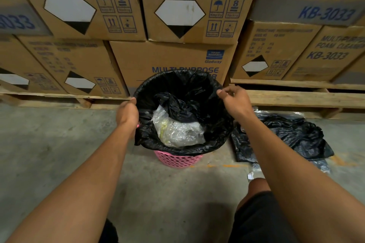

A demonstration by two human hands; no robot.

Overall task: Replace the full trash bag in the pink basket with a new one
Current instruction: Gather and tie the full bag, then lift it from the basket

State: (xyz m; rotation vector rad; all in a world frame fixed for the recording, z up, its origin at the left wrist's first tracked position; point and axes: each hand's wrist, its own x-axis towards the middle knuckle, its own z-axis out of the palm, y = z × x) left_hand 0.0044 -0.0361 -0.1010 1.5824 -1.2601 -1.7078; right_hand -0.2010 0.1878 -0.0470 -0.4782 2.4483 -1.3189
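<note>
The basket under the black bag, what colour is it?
Pink basket, with a perforated wall; the head view shows it.

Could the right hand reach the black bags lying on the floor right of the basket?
Probably yes: the black bags lie uncovered just under that arm, but the right hand now pinches the liner rim.

Stacked cardboard boxes (173, 59) on wooden pallets (296, 99)

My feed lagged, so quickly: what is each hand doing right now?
Left hand: gripping the left rim of the black trash bag.
Right hand: pinching the bag's right rim.
</note>
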